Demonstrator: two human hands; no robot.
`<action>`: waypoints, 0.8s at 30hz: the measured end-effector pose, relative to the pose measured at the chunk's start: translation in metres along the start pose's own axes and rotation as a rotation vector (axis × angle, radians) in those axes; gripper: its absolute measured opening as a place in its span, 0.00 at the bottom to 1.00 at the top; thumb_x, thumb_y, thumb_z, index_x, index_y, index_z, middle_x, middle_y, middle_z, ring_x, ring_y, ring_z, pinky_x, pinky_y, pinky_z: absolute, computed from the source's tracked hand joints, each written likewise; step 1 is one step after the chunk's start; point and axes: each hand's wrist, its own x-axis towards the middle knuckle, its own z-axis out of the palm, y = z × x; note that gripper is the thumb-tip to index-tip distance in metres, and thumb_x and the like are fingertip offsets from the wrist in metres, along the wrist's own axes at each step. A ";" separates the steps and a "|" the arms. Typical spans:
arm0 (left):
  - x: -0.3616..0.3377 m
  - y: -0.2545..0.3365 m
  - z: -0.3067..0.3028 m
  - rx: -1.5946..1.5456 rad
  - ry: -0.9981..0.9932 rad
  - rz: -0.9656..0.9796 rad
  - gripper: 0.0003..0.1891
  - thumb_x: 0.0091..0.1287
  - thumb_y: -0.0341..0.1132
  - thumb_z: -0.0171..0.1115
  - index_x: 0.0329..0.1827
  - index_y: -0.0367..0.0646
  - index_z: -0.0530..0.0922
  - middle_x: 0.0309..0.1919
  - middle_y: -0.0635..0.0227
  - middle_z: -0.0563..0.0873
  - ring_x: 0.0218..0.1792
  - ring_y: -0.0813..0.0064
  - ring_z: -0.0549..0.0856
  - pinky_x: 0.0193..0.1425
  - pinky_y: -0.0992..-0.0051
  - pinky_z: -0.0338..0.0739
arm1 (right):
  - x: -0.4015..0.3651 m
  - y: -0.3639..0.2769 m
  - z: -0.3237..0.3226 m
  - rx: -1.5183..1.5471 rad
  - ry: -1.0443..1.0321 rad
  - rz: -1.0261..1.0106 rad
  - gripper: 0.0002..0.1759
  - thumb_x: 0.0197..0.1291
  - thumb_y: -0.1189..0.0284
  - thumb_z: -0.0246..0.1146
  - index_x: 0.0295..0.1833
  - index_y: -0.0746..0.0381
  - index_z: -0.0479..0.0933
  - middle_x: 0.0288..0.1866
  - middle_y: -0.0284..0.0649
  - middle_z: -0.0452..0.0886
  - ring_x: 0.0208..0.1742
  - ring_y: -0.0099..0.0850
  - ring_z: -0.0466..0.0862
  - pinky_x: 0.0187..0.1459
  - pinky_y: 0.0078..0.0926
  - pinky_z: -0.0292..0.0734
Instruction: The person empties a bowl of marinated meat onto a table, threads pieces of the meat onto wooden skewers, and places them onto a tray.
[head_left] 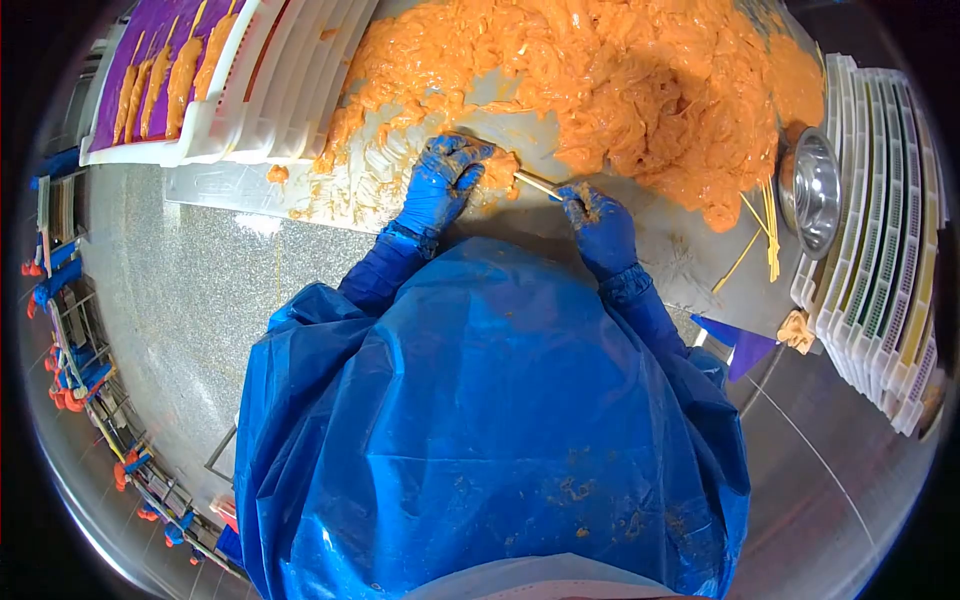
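Observation:
My left hand [440, 185], in a blue glove smeared with orange paste, has its fingers wrapped round a piece of orange meat [499, 172] near the table's front edge. A wooden stick [538, 184] runs from that meat to my right hand [600, 225], also gloved in blue, whose fingers are pinched on its near end. Just beyond both hands a large heap of orange marinated meat [640, 90] covers much of the metal table [520, 130].
Stacked white trays stand at the upper left, the top one [205, 120] holding coated skewers [183, 85]. Loose sticks [771, 230], a metal bowl [812, 192] and stacked white crates [880, 220] are at the right. People in blue with orange gloves [70, 398] are far left.

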 end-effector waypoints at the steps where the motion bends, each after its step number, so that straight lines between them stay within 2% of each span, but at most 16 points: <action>1: 0.001 0.001 0.000 0.000 0.003 0.002 0.15 0.59 0.28 0.67 0.50 0.50 0.85 0.45 0.59 0.83 0.50 0.55 0.80 0.57 0.61 0.76 | 0.000 0.000 0.002 0.000 -0.001 -0.001 0.12 0.64 0.67 0.60 0.46 0.61 0.83 0.43 0.49 0.85 0.45 0.47 0.84 0.47 0.40 0.78; 6: 0.000 0.001 0.001 0.026 -0.003 -0.005 0.16 0.59 0.28 0.67 0.51 0.50 0.85 0.46 0.59 0.83 0.50 0.55 0.80 0.58 0.61 0.75 | 0.000 -0.006 0.015 0.047 0.038 -0.058 0.11 0.65 0.68 0.60 0.46 0.61 0.82 0.43 0.49 0.84 0.44 0.48 0.84 0.46 0.41 0.78; 12: 0.002 0.006 -0.001 0.001 -0.009 -0.062 0.17 0.59 0.28 0.66 0.52 0.51 0.85 0.47 0.59 0.83 0.52 0.55 0.79 0.59 0.61 0.74 | -0.005 0.008 0.037 0.194 0.028 -0.008 0.10 0.65 0.69 0.60 0.48 0.61 0.77 0.41 0.49 0.84 0.44 0.49 0.84 0.44 0.41 0.78; 18: 0.000 0.006 -0.002 0.028 -0.023 -0.042 0.18 0.60 0.28 0.66 0.54 0.51 0.85 0.45 0.59 0.82 0.50 0.55 0.79 0.58 0.61 0.74 | -0.003 0.002 0.040 0.193 0.027 -0.017 0.09 0.65 0.69 0.61 0.45 0.62 0.75 0.37 0.50 0.83 0.41 0.50 0.84 0.41 0.43 0.77; 24: 0.000 0.007 -0.003 0.006 -0.025 -0.063 0.18 0.60 0.28 0.66 0.54 0.50 0.84 0.45 0.58 0.82 0.51 0.55 0.79 0.58 0.61 0.74 | 0.008 0.000 0.054 0.128 0.009 -0.006 0.09 0.65 0.69 0.61 0.46 0.62 0.76 0.37 0.49 0.83 0.40 0.50 0.84 0.41 0.45 0.77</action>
